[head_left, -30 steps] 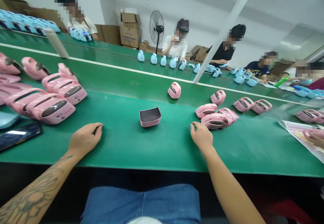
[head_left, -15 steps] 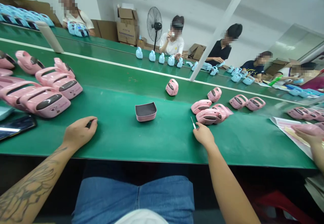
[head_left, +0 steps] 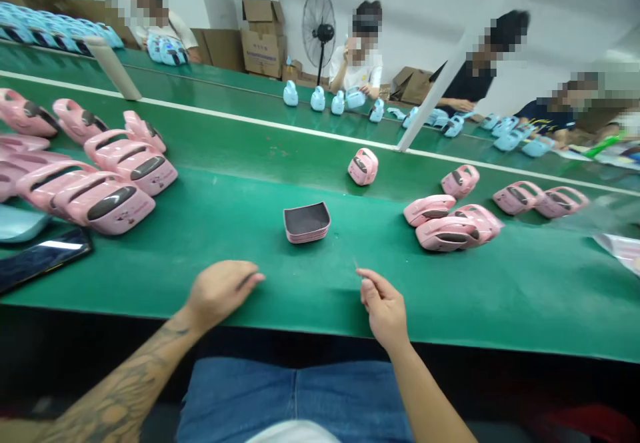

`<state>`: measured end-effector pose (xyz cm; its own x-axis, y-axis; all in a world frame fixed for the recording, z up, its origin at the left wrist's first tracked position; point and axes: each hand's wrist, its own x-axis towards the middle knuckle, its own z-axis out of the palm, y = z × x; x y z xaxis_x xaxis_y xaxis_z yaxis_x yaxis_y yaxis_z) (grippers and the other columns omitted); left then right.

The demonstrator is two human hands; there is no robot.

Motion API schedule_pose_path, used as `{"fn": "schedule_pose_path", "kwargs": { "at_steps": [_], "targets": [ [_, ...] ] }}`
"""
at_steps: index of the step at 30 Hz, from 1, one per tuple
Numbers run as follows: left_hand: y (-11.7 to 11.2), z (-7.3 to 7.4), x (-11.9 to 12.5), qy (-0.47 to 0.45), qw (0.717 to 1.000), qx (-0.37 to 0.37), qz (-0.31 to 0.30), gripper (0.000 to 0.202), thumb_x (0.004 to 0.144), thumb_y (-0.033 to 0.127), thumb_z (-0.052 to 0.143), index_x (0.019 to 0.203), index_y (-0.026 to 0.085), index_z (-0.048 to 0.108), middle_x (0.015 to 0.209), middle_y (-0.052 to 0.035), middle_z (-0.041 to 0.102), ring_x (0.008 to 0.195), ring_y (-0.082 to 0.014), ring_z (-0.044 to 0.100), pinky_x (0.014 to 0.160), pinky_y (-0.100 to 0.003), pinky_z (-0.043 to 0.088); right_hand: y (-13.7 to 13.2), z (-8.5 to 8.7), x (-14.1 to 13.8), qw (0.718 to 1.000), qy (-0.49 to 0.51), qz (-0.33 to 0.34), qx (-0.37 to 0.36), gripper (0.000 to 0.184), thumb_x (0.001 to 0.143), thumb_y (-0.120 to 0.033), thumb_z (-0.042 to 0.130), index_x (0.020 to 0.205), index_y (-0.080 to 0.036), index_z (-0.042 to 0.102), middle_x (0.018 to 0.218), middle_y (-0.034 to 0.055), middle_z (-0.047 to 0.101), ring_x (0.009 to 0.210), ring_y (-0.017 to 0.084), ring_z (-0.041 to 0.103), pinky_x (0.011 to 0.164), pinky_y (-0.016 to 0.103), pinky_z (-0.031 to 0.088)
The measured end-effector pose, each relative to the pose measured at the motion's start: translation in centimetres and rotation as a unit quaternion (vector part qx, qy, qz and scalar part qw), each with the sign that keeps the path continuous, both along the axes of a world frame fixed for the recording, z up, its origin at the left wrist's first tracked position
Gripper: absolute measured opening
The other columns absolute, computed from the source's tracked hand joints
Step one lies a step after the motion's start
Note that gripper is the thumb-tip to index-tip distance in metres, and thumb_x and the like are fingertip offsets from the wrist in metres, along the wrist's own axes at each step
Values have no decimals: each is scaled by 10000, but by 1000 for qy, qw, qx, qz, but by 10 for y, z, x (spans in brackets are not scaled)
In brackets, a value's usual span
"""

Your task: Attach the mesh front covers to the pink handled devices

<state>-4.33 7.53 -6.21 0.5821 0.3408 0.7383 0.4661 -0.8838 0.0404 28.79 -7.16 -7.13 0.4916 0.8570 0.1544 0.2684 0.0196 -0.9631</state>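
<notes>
My left hand (head_left: 220,294) is closed over the green tabletop near its front edge, gripping a small dark object (head_left: 246,277), mostly hidden by the fingers. Its kind does not show. My right hand (head_left: 386,308) pinches a thin pointed tool (head_left: 357,265), blurred, with the tip toward the back of the table. Between and beyond the hands sits a short stack of curved pink-edged panels with dark faces (head_left: 307,224). Neither hand touches it. Pink handled casings with dark windows (head_left: 447,231) stand to the right of the stack.
More pink casings (head_left: 117,203) crowd the left side, beside a phone (head_left: 45,256) and a light blue part (head_left: 20,223). One pink casing (head_left: 363,167) stands farther back. A slanted white post (head_left: 440,103) rises behind. Across the table, several people work among light blue casings (head_left: 355,97).
Both hands have come closer together in front of the panel stack, the left moving right and the right moving left with the tool. The view has shifted slightly.
</notes>
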Motion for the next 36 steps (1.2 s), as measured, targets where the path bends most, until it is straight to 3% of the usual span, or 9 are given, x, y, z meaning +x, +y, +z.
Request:
{"fn": "schedule_pose_path", "kwargs": {
  "at_steps": [3, 6, 10, 13, 25, 36],
  "targets": [
    [-31, 6, 44, 0, 993, -31, -115, 119, 974, 178, 706, 1082, 166, 661, 875, -47, 785, 781, -178, 752, 780, -309, 598, -5, -2, -38, 996, -35, 72, 32, 253, 1046, -386, 528, 1036, -222, 720, 843, 42, 737, 682, 169, 688, 647, 314, 574],
    [-46, 3, 65, -42, 992, -50, -112, 123, 950, 130, 724, 1047, 147, 649, 876, -62, 776, 797, -180, 743, 769, -320, 594, -2, -1, -59, 985, -92, 118, 84, 237, 1054, -285, 496, 1077, -253, 730, 918, 51, 745, 793, 184, 701, 733, 340, 567],
    [-51, -4, 63, -83, 993, -25, -78, 159, 909, 100, 764, 1030, 138, 669, 846, -63, 777, 786, -182, 739, 775, -333, 596, 6, 1, -69, 948, -247, 138, 143, 202, 990, -246, 661, 1142, -297, 785, 865, 33, 739, 770, 185, 664, 740, 351, 483],
    [-50, -6, 60, -103, 991, 8, -81, 168, 904, 124, 781, 1033, 125, 674, 866, -84, 791, 778, -184, 741, 768, -334, 603, 9, 3, -72, 917, -344, 109, 172, 212, 1009, -169, 635, 1138, -257, 779, 882, 38, 731, 777, 169, 658, 743, 338, 455],
    [-50, -13, 55, -53, 990, 3, -130, 210, 925, 144, 749, 1125, 116, 690, 1018, -137, 819, 885, -222, 777, 801, -372, 628, 7, 3, -73, 898, -392, 119, 163, 217, 1006, -196, 645, 1182, -231, 765, 848, 40, 715, 753, 170, 635, 714, 338, 423],
    [-49, -2, 58, -40, 987, 19, -155, 141, 964, 120, 675, 1100, 97, 704, 994, -134, 818, 898, -228, 785, 803, -361, 635, 7, 8, -77, 891, -420, 82, 150, 159, 962, -225, 683, 1046, -280, 807, 817, 20, 701, 718, 160, 603, 729, 356, 386]
  ]
}}
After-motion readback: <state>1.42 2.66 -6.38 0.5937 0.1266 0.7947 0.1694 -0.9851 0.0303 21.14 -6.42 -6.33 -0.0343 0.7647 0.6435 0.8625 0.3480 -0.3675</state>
